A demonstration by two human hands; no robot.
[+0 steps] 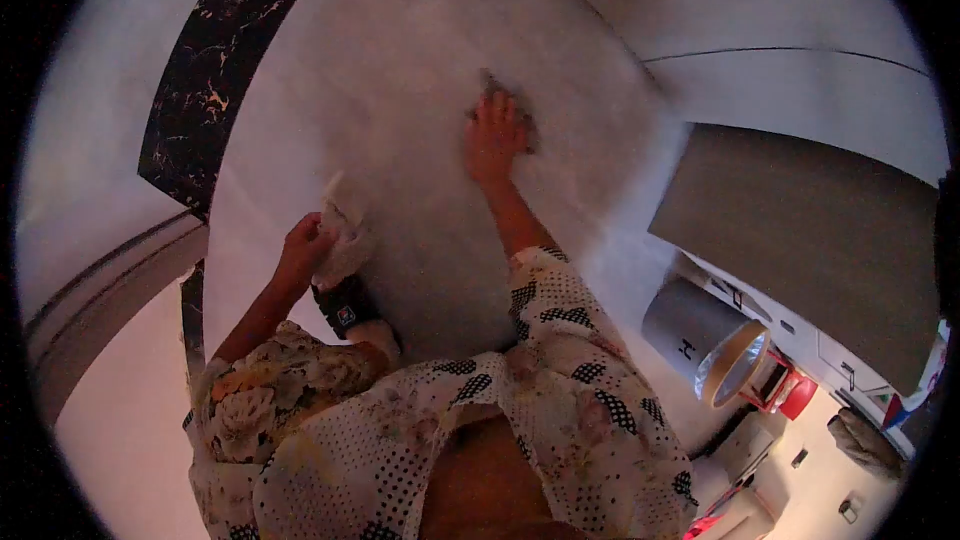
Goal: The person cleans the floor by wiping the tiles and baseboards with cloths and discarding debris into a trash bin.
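Note:
My right hand [492, 138] reaches forward and presses palm-down on a dark, crumpled rag [524, 120] against the pale floor [420, 70]. Edges of the rag stick out past the fingers, while the rest lies hidden under the hand. Lower down on the left, my left hand [303, 245] is closed at the edge of a pale, limp, cloth-like piece [346, 230], which is blurred. Just below that piece is a black strap [347, 306] with a small light logo, apparently a slipper on a foot.
A black marbled border strip [205, 70] edges the floor on the left, beside a curved pale ledge [110, 285]. To the right stand a grey-topped cabinet [800, 230], a grey bin [700, 335] with a liner, and a red object [795, 392].

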